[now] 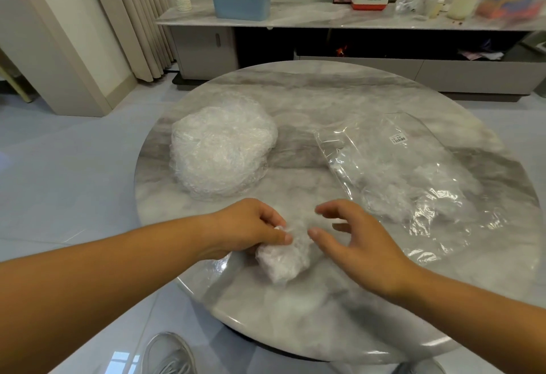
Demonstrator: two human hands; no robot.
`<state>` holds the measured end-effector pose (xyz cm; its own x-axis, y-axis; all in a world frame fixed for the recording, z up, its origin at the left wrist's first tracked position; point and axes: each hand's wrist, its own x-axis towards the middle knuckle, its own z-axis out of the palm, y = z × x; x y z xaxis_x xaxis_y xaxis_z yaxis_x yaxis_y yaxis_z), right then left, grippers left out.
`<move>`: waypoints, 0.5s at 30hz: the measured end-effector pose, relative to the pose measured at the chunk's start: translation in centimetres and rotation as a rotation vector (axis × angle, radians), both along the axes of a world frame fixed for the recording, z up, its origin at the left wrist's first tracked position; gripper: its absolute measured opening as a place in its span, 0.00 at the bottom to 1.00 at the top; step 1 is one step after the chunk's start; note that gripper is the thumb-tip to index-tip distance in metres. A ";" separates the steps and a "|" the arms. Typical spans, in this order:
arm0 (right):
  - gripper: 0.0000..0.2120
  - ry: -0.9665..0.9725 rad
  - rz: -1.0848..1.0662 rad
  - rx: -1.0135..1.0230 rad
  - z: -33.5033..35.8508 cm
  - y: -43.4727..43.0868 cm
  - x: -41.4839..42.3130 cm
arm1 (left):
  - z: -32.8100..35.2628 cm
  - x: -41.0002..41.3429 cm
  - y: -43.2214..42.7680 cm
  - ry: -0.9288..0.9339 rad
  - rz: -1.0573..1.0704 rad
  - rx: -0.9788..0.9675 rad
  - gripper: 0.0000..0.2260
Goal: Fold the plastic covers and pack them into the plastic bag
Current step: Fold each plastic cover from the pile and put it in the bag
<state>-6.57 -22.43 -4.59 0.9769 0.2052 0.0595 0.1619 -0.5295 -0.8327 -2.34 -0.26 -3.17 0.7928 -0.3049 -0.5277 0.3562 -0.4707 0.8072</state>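
stack of covers (220,144) sits left of folded cover (283,261), plastic bag (396,173) right.

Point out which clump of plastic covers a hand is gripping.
The small folded cover, pinched by the left hand; the big pile and the covers in the plastic bag lie untouched.

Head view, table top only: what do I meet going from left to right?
From the left: pile of plastic covers → folded cover → plastic bag.
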 end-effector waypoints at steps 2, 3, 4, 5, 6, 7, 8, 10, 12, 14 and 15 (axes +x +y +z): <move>0.36 0.285 -0.127 0.099 0.9 0.2 0.9 | 0.3 -0.2 -0.3 0.051 0.085 -0.147 0.11; 0.42 0.413 -0.152 0.183 1.3 0.3 1.4 | 0.4 -0.2 -0.5 0.064 0.105 -0.194 0.12; 0.45 0.522 -0.161 0.276 1.8 0.3 1.7 | 0.6 -0.3 -0.7 0.069 0.106 -0.221 0.12; 0.45 0.612 -0.160 0.356 2.2 0.2 1.9 | 0.8 -0.5 -1.0 0.071 0.100 -0.240 0.11; 0.42 0.676 -0.154 0.409 2.5 0.2 2.0 | 0.9 -0.7 -1.2 0.073 0.093 -0.255 0.10; 0.36 0.718 -0.148 0.443 2.8 0.1 2.1 | 1.1 -0.9 -1.4 0.079 0.082 -0.269 0.09; 0.31 0.748 -0.145 0.474 3.0 0.1 2.1 | 1.2 -1.0 -1.4 0.086 0.073 -0.278 0.08; 0.23 0.783 -0.145 0.540 3.1 -0.1 2.2 | 1.1 -1.2 -1.5 0.095 0.053 -0.276 0.08; 0.16 0.773 -0.131 0.584 3.2 -0.2 2.2 | 0.9 -1.4 -1.6 0.107 0.041 -0.251 0.09; 0.11 0.737 -0.121 0.565 3.3 -0.2 2.2 | 0.7 -1.5 -1.8 0.130 0.038 -0.230 0.10; 0.10 0.713 -0.119 0.547 3.4 -0.2 2.2 | 0.7 -1.6 -1.9 0.146 0.040 -0.225 0.10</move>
